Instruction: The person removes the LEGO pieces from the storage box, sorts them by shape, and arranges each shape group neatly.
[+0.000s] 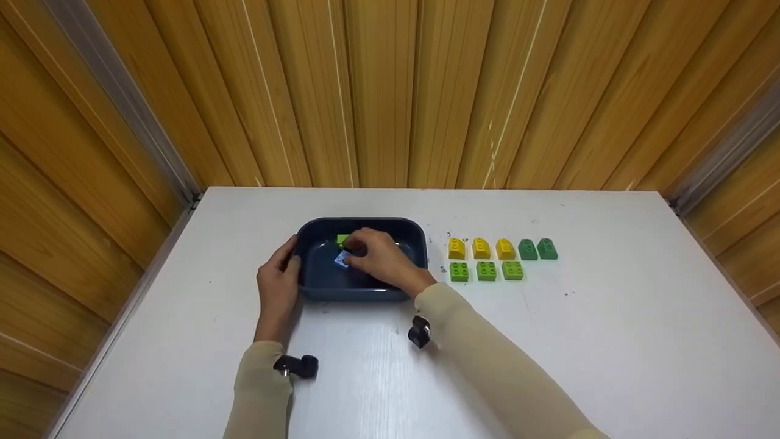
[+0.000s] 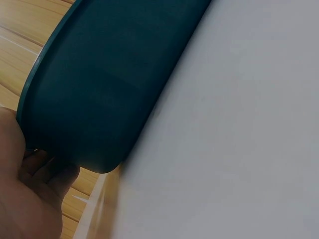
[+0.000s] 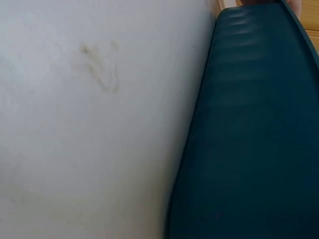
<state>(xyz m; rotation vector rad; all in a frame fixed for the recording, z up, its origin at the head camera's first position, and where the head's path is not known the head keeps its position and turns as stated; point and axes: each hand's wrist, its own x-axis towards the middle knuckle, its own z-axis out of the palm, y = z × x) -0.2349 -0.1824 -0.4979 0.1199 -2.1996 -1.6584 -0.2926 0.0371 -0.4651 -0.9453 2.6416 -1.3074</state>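
Observation:
A dark blue-green tray (image 1: 317, 294) stands on the white table. My left hand (image 1: 278, 283) grips its left end, the thumb at the rim and the fingers along the outer wall; the left wrist view also shows this hand (image 2: 35, 184) at the tray's corner (image 2: 99, 99). Inside the tray, my right hand (image 1: 382, 261) pinches a light blue toy brick (image 1: 341, 260) between thumb and fingers, partly hiding it. Just behind those fingers lies a lime green brick (image 1: 342, 239), partly covered. In the right wrist view only the tray's outer wall (image 3: 249, 129) shows, not the right hand's fingers.
Right of the tray, yellow sloped bricks (image 1: 481, 249) and dark green sloped bricks (image 1: 528, 249) form a back row. Lime green bricks (image 1: 485, 271) line up in front of them. A wood-patterned wall (image 1: 378, 91) rises behind the white table (image 1: 609, 341).

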